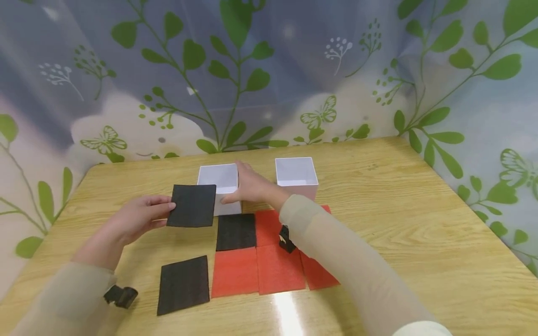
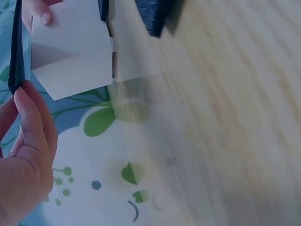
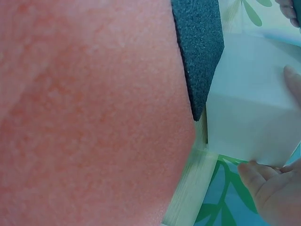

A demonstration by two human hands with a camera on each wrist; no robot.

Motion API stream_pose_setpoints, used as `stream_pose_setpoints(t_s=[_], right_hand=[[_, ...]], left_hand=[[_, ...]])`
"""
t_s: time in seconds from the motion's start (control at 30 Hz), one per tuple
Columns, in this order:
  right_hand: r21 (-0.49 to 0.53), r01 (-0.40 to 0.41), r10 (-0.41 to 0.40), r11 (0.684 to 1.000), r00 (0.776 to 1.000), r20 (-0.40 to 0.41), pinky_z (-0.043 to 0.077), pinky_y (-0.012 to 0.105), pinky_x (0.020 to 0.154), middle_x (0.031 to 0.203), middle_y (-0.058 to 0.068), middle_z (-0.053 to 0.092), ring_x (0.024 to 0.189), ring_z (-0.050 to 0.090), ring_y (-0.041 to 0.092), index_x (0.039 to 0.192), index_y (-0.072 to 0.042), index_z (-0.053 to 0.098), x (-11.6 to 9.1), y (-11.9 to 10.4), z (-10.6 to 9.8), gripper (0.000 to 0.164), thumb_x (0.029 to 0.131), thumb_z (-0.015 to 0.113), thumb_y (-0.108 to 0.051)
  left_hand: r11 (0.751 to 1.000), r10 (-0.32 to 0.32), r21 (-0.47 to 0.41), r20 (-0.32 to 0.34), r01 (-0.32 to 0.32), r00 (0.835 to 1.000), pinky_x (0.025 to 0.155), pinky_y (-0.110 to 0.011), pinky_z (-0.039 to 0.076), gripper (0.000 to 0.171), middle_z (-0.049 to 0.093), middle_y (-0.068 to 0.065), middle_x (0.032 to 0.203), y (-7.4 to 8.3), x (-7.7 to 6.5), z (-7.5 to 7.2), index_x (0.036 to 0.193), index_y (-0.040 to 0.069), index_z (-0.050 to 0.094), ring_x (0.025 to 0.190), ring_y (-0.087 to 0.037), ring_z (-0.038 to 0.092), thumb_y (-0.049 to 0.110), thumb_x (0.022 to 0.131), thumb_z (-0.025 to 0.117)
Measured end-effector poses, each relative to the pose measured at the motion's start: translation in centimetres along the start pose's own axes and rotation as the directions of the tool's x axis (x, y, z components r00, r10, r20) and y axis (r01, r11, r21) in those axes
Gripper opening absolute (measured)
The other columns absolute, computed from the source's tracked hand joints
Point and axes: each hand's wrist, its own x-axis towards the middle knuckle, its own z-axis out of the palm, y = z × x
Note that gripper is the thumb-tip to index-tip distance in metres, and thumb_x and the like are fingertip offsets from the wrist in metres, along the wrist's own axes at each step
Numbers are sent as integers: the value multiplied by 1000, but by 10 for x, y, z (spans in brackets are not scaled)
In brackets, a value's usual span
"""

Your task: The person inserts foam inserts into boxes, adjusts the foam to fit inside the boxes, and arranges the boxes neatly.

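My left hand point(image 1: 140, 217) pinches a black square sheet point(image 1: 192, 206) by its left edge, thumb on the near face. The sheet is held up in front of an open-topped white box point(image 1: 230, 208) and hides part of it. With my right hand point(image 1: 254, 186) I grip that box at its right side, the thumb on its front wall and the fingers reaching round the far side. In the right wrist view the fingers point(image 3: 277, 188) lie along the box's wall point(image 3: 249, 117). The left wrist view shows the sheet point(image 2: 17, 52) edge-on between fingers and thumb.
A second open box point(image 1: 308, 191), pinkish outside, stands to the right. Below the boxes lie another black square point(image 1: 236, 232) and several red squares point(image 1: 235, 273), partly under my right sleeve. One black square point(image 1: 184, 285) lies apart at front left. A patterned curtain point(image 1: 269, 84) borders the table.
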Motion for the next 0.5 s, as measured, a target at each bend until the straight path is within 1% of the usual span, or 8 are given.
stream_pose_setpoints(t_s=[0.2,0.27,0.33,0.4,0.5], right_hand=[[1,2,-2,1000,1000,1,26,40,108,155,12,5,139,17,25,150,-9,-1,-1,0,-1,117,71,78,-43],[1,-3,3,1000,1000,4,26,40,108,155,12,5,139,16,25,150,-9,-1,-2,0,-1,116,72,78,-43],[5,-9,9,1000,1000,7,26,41,108,155,12,4,140,15,25,150,-10,-1,-2,0,-1,116,72,78,-43],[13,-11,11,1000,1000,7,26,41,108,155,12,3,140,14,25,150,-11,-1,-1,0,0,116,72,78,-43],[53,-11,10,999,1000,11,26,41,108,155,12,4,139,14,25,150,-11,-2,-1,0,0,115,72,78,-40]], left_hand=[[999,3,-39,-10,-4,1000,84,-21,48,64,35,-21,137,9,9,3,139,-11,28,93,-1,54,27,95,54],[999,3,-43,-13,-4,1000,84,-21,48,64,31,-22,140,12,11,4,139,-11,28,93,0,54,28,95,54],[999,-2,-40,-23,1,1000,83,-20,48,64,31,-21,140,15,14,4,139,-10,29,92,0,55,29,95,55],[999,-13,-45,-40,11,999,82,-20,49,63,36,-19,135,17,16,5,138,-9,32,90,-2,55,29,94,56],[998,-28,-58,-58,25,998,82,-19,49,62,35,-18,135,20,19,5,138,-8,33,91,-4,54,29,94,56]])
